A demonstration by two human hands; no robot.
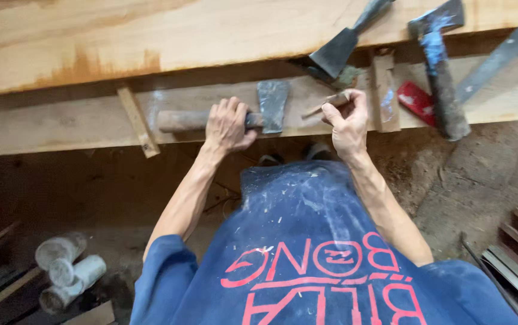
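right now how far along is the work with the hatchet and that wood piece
Early, by the look of it. Done: tools are laid out on the plank. In hand: the left hand grips the hatchet by its handle, head resting on the plank; the right hand pinches a small wood piece. Left: no fresh cut shows yet.

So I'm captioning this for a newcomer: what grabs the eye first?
The left hand wrapped around a hatchet lying on the lower plank, and the right hand pinching a small wood piece beside it. Top right, a second axe lies with a broad chisel.
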